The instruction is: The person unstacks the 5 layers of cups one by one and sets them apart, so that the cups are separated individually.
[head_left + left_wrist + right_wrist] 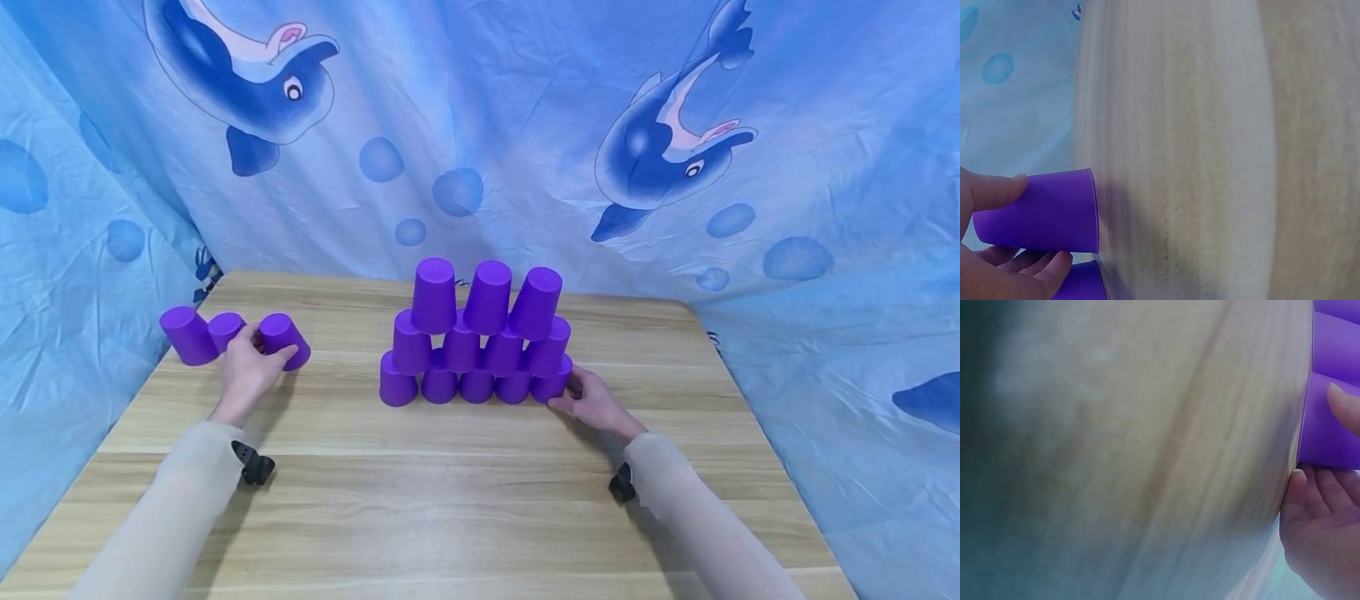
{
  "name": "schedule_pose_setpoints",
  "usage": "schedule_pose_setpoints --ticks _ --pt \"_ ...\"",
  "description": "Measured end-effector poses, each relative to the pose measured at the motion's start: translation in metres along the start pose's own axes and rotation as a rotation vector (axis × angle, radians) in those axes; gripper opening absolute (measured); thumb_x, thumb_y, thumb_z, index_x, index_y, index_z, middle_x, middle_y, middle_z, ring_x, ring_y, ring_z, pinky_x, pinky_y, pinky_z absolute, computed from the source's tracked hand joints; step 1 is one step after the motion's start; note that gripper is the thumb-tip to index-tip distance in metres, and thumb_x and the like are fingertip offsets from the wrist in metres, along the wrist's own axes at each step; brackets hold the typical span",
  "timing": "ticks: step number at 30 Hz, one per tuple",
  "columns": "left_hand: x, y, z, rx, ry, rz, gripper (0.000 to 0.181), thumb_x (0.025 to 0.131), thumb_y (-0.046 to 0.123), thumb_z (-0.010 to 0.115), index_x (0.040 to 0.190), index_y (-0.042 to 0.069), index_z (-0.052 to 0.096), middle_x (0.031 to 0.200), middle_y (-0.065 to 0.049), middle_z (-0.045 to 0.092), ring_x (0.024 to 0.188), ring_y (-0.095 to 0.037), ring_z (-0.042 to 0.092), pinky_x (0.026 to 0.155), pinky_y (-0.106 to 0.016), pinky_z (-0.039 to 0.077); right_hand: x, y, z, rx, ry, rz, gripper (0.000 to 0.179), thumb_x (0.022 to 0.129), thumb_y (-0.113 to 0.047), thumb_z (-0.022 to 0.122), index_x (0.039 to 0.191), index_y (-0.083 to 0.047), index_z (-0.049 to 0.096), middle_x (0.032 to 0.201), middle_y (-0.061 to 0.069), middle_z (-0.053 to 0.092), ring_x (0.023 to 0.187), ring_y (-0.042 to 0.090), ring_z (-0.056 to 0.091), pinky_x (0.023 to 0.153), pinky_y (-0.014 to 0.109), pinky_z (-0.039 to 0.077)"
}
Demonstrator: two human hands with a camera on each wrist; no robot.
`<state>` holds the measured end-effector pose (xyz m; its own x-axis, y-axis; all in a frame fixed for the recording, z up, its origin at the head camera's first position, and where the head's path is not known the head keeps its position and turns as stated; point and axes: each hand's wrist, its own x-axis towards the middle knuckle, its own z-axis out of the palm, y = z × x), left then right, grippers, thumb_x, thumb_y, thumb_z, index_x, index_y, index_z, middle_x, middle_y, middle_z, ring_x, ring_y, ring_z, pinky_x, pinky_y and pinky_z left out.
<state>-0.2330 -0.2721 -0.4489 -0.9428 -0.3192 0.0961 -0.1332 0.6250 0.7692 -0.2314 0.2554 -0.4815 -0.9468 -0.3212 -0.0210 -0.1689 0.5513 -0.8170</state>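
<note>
Head view: the left hand [247, 367] is gripping a purple cup [285, 339] at the table's [450, 500] left, its mouth facing down, long axis roughly upright; the right hand [596, 404] is gripping the stack's [462, 343] bottom right cup [549, 387], likewise standing inverted.

A light brown table [450, 500] with wood stripes.
Five purple cups [476, 390] stand upside down on it in a row, closer to the far edge. Two more cups [189, 337] stand near the left edge; a third cup [285, 337] is just beside them, maybe touching the table.
</note>
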Motion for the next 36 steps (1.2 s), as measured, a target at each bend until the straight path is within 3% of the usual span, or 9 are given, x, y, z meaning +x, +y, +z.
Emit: schedule_pose_setpoints --ticks 11,20,25,30,36 --pt "-0.003 0.001 -0.002 0.017 0.024 0.002 0.065 0.086 0.019 0.071 0.134 -0.014 0.041 0.121 -0.037 0.052 0.112 -0.049 0.049 0.098 -0.057 0.037 -0.001 0.001 0.001 -0.003 0.007 0.011 0.060 0.081 -0.005 0.074 0.135 -0.001 0.047 0.127 0.019 0.056 0.118 0.035 0.052 0.102 0.049 0.038" --pt "-0.002 0.001 -0.002 0.033 0.040 -0.014 0.064 0.085 0.019 0.072 0.132 -0.014 0.043 0.121 -0.036 0.052 0.116 -0.052 0.039 0.102 -0.061 0.023 -0.001 0.002 0.001 -0.001 0.010 0.016 0.060 0.081 -0.007 0.075 0.135 -0.004 0.049 0.126 0.016 0.058 0.117 0.033 0.053 0.101 0.049 0.039" --pt "-0.002 0.006 -0.006 0.043 0.089 0.036 0.068 0.083 0.022 0.074 0.134 -0.011 0.043 0.123 -0.035 0.052 0.116 -0.053 0.039 0.102 -0.061 0.024 -0.001 0.002 0.001 0.002 0.009 0.011 0.060 0.081 -0.007 0.075 0.135 -0.003 0.048 0.125 0.016 0.058 0.116 0.033 0.053 0.101 0.049 0.039" --pt "-0.001 0.024 -0.014 0.058 0.170 0.151 0.065 0.080 0.023 0.076 0.128 -0.011 0.048 0.124 -0.034 0.052 0.114 -0.052 0.044 0.100 -0.058 0.032 -0.001 0.001 0.001 0.005 0.005 0.015 0.061 0.082 -0.007 0.075 0.136 -0.003 0.047 0.126 0.017 0.057 0.118 0.034 0.052 0.102 0.050 0.038" --pt "-0.010 0.067 -0.023 -0.006 0.152 0.250 0.080 0.083 0.035 0.074 0.144 -0.001 0.036 0.140 -0.024 0.043 0.123 -0.045 0.043 0.101 -0.053 0.037 -0.001 0.001 0.002 0.008 0.001 0.023 0.061 0.082 -0.007 0.075 0.136 -0.002 0.047 0.126 0.018 0.057 0.118 0.035 0.052 0.102 0.051 0.037"
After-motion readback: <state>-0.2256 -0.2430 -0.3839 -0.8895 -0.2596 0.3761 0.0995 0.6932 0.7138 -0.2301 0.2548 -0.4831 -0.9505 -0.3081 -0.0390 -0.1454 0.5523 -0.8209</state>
